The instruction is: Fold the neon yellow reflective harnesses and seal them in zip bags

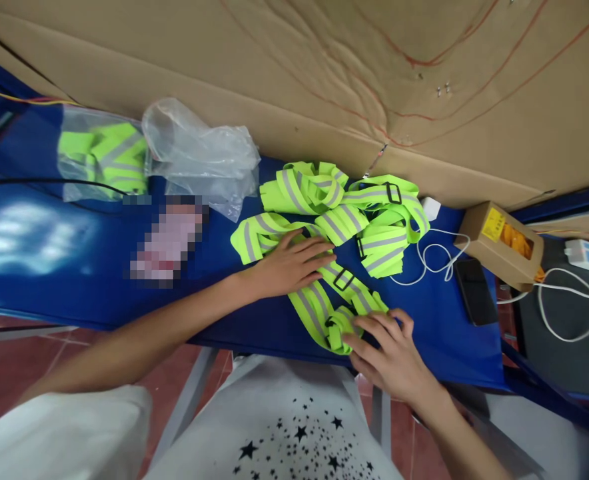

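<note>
On the blue table [449, 333], near its front edge, a neon strap harness [314, 308] is pressed flat under the left hand [289, 267], fingers loosely spread. Its folded end is covered by the right hand [392, 357], fingers together; any pinch cannot be told. Judged light and limp; best taken at the webbing folds.

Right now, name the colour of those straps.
Neon yellow-green straps with grey reflective stripes; head view.

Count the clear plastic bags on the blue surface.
2. The left bag holds folded hi-vis straps; the empty crumpled bag lies just right of it. None appears hidden.
</note>
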`<state>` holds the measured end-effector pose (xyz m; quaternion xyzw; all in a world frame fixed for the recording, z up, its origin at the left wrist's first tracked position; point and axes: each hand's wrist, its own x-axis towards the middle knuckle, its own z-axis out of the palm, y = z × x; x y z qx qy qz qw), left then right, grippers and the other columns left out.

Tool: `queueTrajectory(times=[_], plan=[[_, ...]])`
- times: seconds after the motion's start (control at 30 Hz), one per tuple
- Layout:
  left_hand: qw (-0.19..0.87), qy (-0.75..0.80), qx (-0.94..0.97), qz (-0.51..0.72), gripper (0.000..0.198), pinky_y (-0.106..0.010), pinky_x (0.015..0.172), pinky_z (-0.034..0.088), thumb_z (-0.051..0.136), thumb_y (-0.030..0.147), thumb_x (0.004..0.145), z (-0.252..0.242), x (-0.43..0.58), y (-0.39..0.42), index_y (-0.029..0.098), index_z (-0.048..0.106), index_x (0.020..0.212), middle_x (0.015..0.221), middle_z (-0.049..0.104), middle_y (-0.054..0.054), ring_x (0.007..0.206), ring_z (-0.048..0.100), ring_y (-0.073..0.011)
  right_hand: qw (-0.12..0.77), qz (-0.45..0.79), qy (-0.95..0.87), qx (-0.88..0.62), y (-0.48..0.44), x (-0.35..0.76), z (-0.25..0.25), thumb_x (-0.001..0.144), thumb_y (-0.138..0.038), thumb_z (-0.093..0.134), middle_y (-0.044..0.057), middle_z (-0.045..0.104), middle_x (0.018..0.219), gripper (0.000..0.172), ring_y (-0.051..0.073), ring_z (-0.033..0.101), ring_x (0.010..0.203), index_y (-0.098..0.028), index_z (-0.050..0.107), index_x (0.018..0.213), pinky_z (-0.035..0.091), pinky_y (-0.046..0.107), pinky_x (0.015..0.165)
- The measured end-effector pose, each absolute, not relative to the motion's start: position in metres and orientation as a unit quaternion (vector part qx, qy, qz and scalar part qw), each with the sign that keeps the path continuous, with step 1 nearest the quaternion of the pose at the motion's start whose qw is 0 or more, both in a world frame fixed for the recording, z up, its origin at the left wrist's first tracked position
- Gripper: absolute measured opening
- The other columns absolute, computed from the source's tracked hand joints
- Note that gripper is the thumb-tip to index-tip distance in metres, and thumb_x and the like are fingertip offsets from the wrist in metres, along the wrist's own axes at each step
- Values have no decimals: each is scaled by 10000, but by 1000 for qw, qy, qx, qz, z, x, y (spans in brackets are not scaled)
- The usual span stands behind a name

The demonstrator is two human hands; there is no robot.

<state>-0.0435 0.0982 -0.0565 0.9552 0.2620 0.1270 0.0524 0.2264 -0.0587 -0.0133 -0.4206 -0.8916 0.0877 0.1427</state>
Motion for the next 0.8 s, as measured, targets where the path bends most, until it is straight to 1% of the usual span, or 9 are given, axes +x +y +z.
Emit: queueTrajectory(times=[0.1, 0.2, 0.27, 0.37, 0.43, 0.5, 0.6, 0.7, 0.8], plan=[[14, 299, 944, 139, 415, -590, 1215, 308, 499, 167, 1027, -49, -37, 85, 184, 565, 1437, 1547, 543, -142, 1430, 499, -315, 137, 110, -883, -434, -87, 239, -20, 981, -199, 649, 93, 685, 1185, 294, 234, 609, 1101, -237, 652, 1272, 323, 502, 1065], [62, 268, 950, 150, 487, -535, 1238, 321, 494, 70, 966, -41, -22, 64, 153, 557, 1442, 1575, 509, -145, 1470, 457, -295, 193, 83, -859, -467, -102, 241, -16, 994, -176, 617, 100, 692, 1129, 270, 230, 634, 1043, -191, 661, 1259, 369, 497, 1050], [95, 256, 951, 148, 491, -515, 1268, 295, 479, 125, 993, -41, -10, 53, 132, 515, 1482, 1609, 469, -142, 1516, 400, -285, 238, 56, -844, -478, -98, 233, -8, 997, -157, 581, 97, 691, 1105, 232, 231, 643, 1029, -187, 674, 1208, 406, 476, 1019], [119, 256, 952, 114, 543, -573, 1293, 215, 444, 267, 1051, -49, 1, 49, 117, 394, 1571, 1681, 347, -155, 1576, 297, -307, 255, 51, -836, -483, -73, 212, 1, 980, -185, 607, 91, 683, 1144, 244, 239, 646, 1098, -219, 656, 1216, 444, 453, 1030], [139, 249, 954, 92, 624, -596, 1298, 168, 481, 360, 1042, -55, 1, 54, 125, 341, 1602, 1706, 283, -162, 1593, 254, -325, 226, 53, -840, -490, -49, 199, 0, 979, -275, 643, 114, 650, 1296, 350, 271, 600, 1257, -244, 605, 1325, 411, 491, 1119], [151, 245, 954, 83, 683, -589, 1305, 138, 517, 438, 1022, -59, -4, 60, 141, 334, 1609, 1715, 255, -163, 1599, 237, -331, 172, 69, -851, -492, -29, 193, -4, 992, -389, 633, 149, 523, 1517, 498, 316, 485, 1421, -241, 527, 1455, 326, 557, 1204], [145, 249, 954, 78, 665, -561, 1309, 140, 493, 468, 1038, -59, -14, 69, 184, 328, 1617, 1720, 246, -148, 1598, 249, -310, 93, 102, -870, -473, -18, 197, -9, 1015, -422, 583, 134, 390, 1647, 586, 323, 423, 1474, -228, 449, 1551, 262, 568, 1228], [132, 247, 956, 83, 639, -537, 1311, 158, 465, 464, 1059, -59, -20, 75, 235, 298, 1632, 1723, 244, -130, 1596, 260, -288, 77, 101, -872, -473, -35, 216, -10, 1019, -390, 586, 68, 557, 1534, 469, 282, 559, 1316, -280, 543, 1474, 268, 554, 1172], [130, 255, 954, 95, 636, -540, 1310, 165, 460, 462, 1063, -60, -22, 79, 230, 301, 1633, 1715, 265, -141, 1584, 291, -298, 99, 91, -852, -506, -66, 239, -12, 1003, -383, 639, 44, 679, 1381, 360, 269, 605, 1223, -300, 637, 1353, 275, 542, 1125]])
